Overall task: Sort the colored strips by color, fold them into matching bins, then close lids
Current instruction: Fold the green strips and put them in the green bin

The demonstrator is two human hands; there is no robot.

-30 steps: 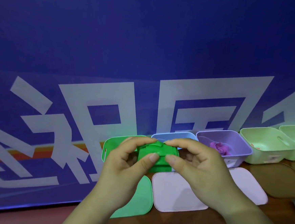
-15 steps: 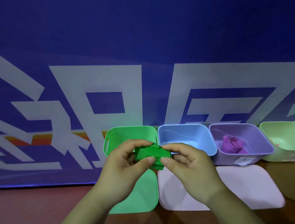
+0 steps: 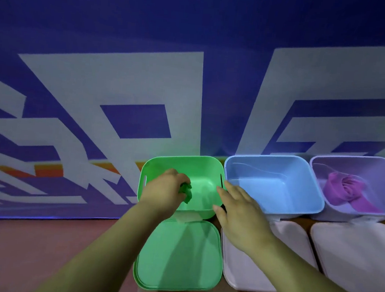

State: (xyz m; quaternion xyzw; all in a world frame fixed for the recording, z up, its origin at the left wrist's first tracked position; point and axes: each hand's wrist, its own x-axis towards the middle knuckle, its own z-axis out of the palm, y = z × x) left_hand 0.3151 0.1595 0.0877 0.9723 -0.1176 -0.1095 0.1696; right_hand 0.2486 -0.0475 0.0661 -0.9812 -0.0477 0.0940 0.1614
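Where the left hand (image 3: 165, 191) curls round the strip (image 3: 186, 191), most of it is hidden | strip bunched within green bin (image 3: 183, 160) opening, long axis unclear | right hand (image 3: 239, 216) spread, empty, at bin's right rim

left bin (image 3: 203, 169) left of middle bin (image 3: 273, 186) | right bin (image 3: 373, 174) rightmost | left lid (image 3: 178, 255) before left bin
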